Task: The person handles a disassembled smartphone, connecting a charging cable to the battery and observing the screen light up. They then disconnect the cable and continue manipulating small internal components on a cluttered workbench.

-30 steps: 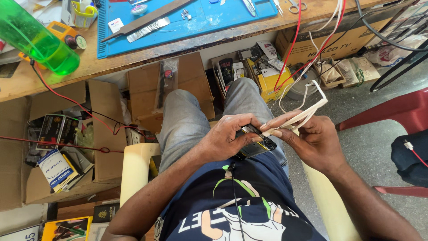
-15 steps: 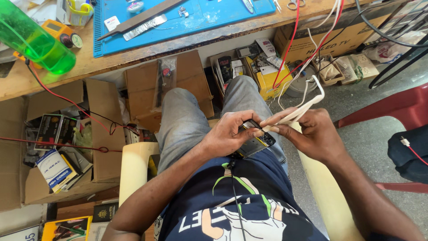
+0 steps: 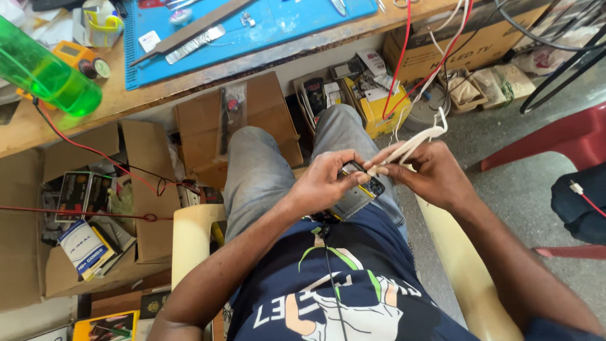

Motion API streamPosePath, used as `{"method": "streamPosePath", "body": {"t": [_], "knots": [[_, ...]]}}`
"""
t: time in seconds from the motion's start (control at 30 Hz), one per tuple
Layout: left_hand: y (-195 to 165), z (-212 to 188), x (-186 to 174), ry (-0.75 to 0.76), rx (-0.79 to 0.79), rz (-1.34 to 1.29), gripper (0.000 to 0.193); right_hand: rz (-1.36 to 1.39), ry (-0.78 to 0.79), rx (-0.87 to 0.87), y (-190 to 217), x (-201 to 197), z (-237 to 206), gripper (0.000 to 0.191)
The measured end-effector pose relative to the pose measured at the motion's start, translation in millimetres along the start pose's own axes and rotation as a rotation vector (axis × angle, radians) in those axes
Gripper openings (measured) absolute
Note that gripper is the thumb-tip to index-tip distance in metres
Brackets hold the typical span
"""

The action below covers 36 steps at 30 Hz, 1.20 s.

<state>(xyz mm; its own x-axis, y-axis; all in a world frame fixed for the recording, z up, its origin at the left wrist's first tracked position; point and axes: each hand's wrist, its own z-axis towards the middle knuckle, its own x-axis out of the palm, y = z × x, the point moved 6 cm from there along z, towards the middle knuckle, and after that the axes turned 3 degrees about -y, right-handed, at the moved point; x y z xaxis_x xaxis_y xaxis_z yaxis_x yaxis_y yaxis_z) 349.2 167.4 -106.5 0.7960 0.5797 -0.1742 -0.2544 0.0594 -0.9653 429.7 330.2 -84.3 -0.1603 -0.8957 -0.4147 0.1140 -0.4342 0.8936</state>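
Left hand [image 3: 328,183] at frame centre, fingers curled, thumb on top, gripping. Right hand [image 3: 432,173] just right of it, fingertips pinched. Forearms enter from bottom edge, converging.

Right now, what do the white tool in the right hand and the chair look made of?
White tool: looks like matte plastic, thin, pale and slightly bowed; could be tweezers, not certain. Chair: cream moulded plastic, smooth with a soft sheen and rounded edges.

Phone [image 3: 356,189] in lap btwn hands, cable [image 3: 410,144] on its right, mat [image 3: 252,31] on bench [image 3: 95,107] ahead.
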Motion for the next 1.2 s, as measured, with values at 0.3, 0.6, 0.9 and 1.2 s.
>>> {"method": "streamPosePath", "body": {"t": [0.3,0.6,0.9,1.2], "knots": [[-11.9,54.1,-36.3,-0.015,-0.284,-0.511,0.020,-0.555,-0.330,-0.267,18.4,-31.5,16.4,0.036],[-24.5,59.9,-23.7,0.079,-0.367,-0.502,0.018,-0.889,-0.156,-1.055,71.6,1.3,17.3,0.038],[-30.4,50.2,-44.2,0.072,-0.264,-0.611,0.029,-0.730,-0.248,-1.184,97.8,-2.2,15.5,0.027],[-99.7,-1.6,-53.1,-0.306,0.731,0.432,0.052,-0.297,-0.505,-0.794,92.2,-13.0,10.0,0.032]]}}
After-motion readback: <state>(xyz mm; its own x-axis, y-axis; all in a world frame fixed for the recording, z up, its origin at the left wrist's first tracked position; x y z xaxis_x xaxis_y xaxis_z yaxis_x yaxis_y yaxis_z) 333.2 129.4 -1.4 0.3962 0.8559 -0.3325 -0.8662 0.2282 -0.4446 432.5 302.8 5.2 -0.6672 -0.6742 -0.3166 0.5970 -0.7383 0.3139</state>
